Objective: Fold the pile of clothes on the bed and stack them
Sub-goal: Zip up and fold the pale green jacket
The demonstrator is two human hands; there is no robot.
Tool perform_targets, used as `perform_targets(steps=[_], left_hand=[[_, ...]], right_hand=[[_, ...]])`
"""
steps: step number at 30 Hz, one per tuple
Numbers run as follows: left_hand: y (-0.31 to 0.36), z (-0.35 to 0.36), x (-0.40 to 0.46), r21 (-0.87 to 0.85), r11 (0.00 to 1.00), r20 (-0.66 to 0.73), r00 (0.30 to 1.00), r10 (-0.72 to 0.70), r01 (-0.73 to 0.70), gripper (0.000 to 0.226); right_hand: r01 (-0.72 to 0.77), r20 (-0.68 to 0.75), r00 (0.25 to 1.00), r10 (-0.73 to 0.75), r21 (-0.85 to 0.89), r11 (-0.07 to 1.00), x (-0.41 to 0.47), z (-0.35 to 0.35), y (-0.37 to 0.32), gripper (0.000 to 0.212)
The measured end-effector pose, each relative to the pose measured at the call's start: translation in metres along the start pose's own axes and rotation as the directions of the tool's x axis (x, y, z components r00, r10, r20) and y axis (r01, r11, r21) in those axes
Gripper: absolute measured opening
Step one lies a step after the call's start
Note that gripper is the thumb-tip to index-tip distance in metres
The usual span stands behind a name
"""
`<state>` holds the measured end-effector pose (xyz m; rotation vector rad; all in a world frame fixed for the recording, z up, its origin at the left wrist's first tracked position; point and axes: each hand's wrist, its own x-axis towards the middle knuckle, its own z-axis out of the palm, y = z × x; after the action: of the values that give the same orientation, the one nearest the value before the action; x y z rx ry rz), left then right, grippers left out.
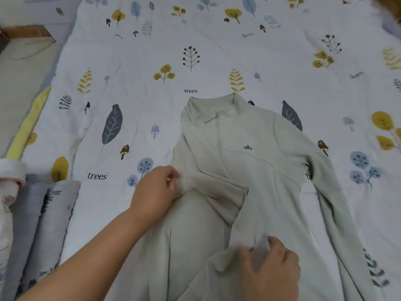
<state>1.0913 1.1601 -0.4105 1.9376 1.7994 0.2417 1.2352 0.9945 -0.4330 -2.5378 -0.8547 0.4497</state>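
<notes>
A bed [152,101] fills nearly the whole view, covered by a white sheet printed with leaves, trees, mushrooms and the word "trees". On it, under and beyond both hands, lies a pale green zip-neck top [249,170], collar away from the person, its right-hand sleeve stretched out flat; its near hem is cut off by the bottom edge. Left of the left hand sits a rolled, grey-patterned quilt [43,224], partly out of view. Beyond it, past the bed's edge, a strip of pale floor [19,88] shows, blurred. The left hand [155,192] pinches a bunched fold of the top. The right hand [272,260] grips fabric lower down; its fingertips are blurred.
</notes>
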Motion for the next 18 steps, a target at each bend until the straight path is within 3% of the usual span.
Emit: perform_targets(steps=[4,7,10,12,14,15,16,18], left_hand=[[0.011,0.004,0.04,0.13,0.968,-0.011,0.976,0.217,-0.214,0.03],[0.021,0.012,0.075,0.231,0.89,0.14,0.919,0.369,-0.392,0.045],[0.027,0.022,0.106,0.346,0.824,0.364,0.873,0.323,-0.449,0.054],[0.031,0.026,0.122,0.384,0.809,0.462,0.851,0.25,-0.446,0.045],[0.033,0.023,0.134,0.387,0.799,0.497,0.834,0.238,-0.459,0.029],[0.034,0.018,0.14,0.369,0.803,0.5,0.828,0.253,-0.468,0.022],[0.035,0.011,0.147,0.332,0.818,0.499,0.824,0.27,-0.469,0.015],[0.035,-0.011,0.16,0.229,0.876,0.512,0.818,0.263,-0.425,0.009]], right_hand=[[-0.024,0.145,0.989,0.033,-0.067,0.997,-0.016,0.014,-0.016,0.085],[-0.049,0.303,0.951,0.07,-0.075,0.996,-0.019,0.023,-0.019,0.086],[-0.036,0.31,0.948,0.068,-0.107,0.994,-0.014,0.032,-0.012,0.089],[0.015,0.219,0.976,0.006,-0.091,0.996,-0.013,0.033,-0.008,0.071],[-0.002,0.185,0.983,-0.003,0.025,1.0,-0.006,0.021,-0.013,0.038],[-0.078,0.212,0.976,0.049,0.135,0.988,-0.001,0.015,-0.012,0.04],[-0.187,0.327,0.939,0.106,0.227,0.956,0.003,0.009,-0.007,0.043],[-0.422,0.466,0.866,0.18,0.491,0.762,0.018,-0.009,0.008,0.038]])
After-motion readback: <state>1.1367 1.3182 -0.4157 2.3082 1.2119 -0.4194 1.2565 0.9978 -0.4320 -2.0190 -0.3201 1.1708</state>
